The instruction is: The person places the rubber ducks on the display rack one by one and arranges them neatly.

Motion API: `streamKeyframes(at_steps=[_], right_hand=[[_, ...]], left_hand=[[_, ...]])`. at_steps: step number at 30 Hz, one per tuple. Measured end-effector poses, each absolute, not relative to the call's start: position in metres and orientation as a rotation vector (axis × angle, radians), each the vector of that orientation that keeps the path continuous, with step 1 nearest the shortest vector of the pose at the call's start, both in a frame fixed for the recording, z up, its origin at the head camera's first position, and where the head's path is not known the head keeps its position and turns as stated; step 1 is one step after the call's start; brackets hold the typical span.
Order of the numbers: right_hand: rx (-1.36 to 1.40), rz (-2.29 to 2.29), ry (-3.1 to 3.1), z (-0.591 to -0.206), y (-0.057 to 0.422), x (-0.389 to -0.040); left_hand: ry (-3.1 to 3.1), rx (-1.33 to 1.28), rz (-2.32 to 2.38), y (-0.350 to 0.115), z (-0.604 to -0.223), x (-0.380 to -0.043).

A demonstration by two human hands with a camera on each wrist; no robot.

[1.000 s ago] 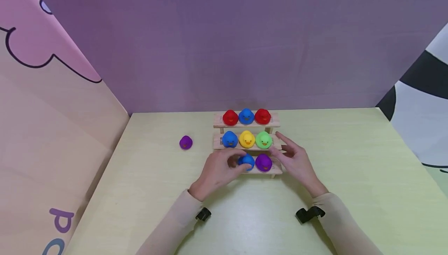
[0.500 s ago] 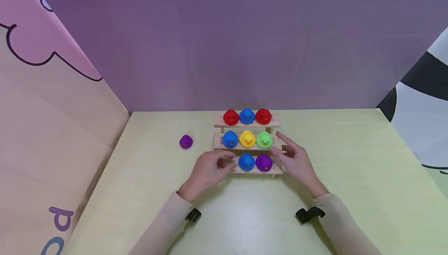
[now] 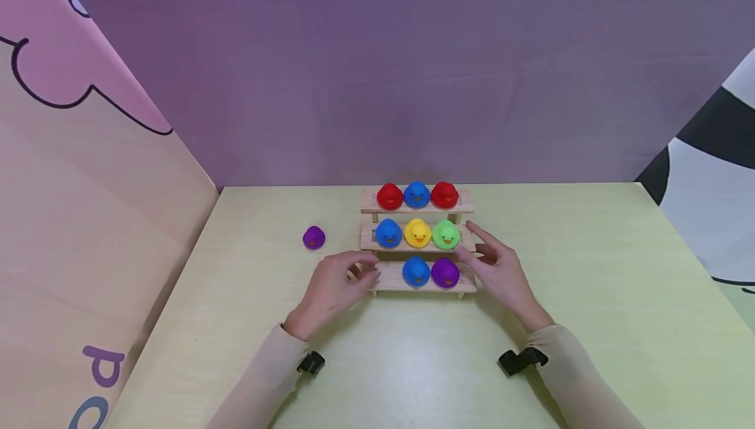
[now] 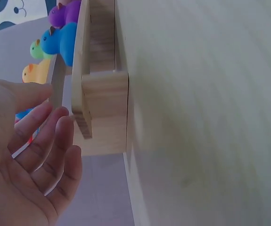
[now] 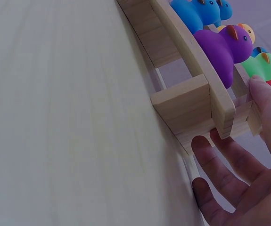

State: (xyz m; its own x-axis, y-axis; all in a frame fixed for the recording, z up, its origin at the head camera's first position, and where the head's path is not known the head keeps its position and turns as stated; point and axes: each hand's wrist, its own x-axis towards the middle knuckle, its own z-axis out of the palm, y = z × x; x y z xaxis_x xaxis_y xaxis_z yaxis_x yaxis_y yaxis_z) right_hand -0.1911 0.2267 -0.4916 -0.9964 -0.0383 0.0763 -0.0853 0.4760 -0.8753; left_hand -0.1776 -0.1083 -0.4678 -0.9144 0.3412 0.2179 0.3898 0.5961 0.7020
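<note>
A three-tier wooden stand point(image 3: 389, 283) holds rubber ducks. On its bottom tier are a blue duck point(image 3: 416, 272) and a purple duck point(image 3: 445, 273), side by side. My left hand point(image 3: 336, 285) is at that tier's left end, its fingers loosely bent and holding nothing; the left wrist view shows the palm and fingers point(image 4: 55, 155) beside the stand's end. With thumb and index finger, my right hand point(image 3: 501, 275) holds the right end of the middle tier, close to a green duck point(image 3: 445, 234). Other right fingers point(image 5: 217, 172) lie by the lower tier's end.
Also on the middle tier are a blue duck point(image 3: 388, 234) and a yellow duck point(image 3: 417, 233). Two red ducks point(image 3: 390, 196) flank a blue duck point(image 3: 417, 194) up top. One small purple duck point(image 3: 314, 238) lies on the table point(image 3: 265, 219) to the left. A purple wall point(image 3: 377, 75) stands behind.
My left hand has let go of the blue duck on the bottom tier and drawn back to the left, past the tier's end. The right hand has stayed where it was.
</note>
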Motion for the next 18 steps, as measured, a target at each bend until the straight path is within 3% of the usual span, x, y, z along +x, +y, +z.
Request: streamKeyframes(at_steps=[18], right_hand=[[0.08, 1.586, -2.673, -0.488, 0.226, -0.189]], left_hand=[[-2.732, -0.353, -1.326, -0.144, -0.464, -0.183]])
